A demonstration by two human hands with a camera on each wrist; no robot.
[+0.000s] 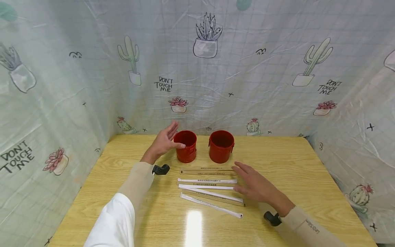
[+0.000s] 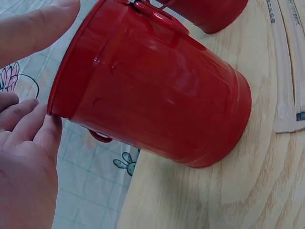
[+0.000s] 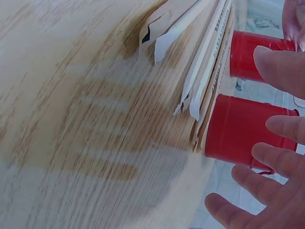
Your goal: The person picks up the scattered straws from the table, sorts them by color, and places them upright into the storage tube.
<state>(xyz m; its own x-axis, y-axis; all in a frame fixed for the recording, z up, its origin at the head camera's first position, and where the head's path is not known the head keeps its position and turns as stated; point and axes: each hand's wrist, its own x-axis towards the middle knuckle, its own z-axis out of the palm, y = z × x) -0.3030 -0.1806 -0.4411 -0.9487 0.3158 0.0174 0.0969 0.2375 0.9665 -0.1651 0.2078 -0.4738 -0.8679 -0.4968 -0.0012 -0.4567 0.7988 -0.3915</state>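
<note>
My left hand (image 1: 160,142) is beside the left red bucket (image 1: 186,155), thumb over the rim and fingers extended along its far left side. In the left wrist view the fingertips (image 2: 47,126) are right at the bucket's rim. A second red bucket (image 1: 219,154) with small side handles stands to its right. My right hand (image 1: 256,185) hovers with spread fingers by the right ends of several paper-wrapped straws. Some wrappers are white, such as the nearest white straw (image 1: 213,206); others are brown, such as the farthest brown straw (image 1: 205,169).
The wooden table (image 1: 271,154) meets a hanging cloth (image 1: 234,79) with cactus prints at the back and sides. Black wrist cameras sit on both forearms, one at the left wrist (image 1: 161,169). Light glares off the table's front middle.
</note>
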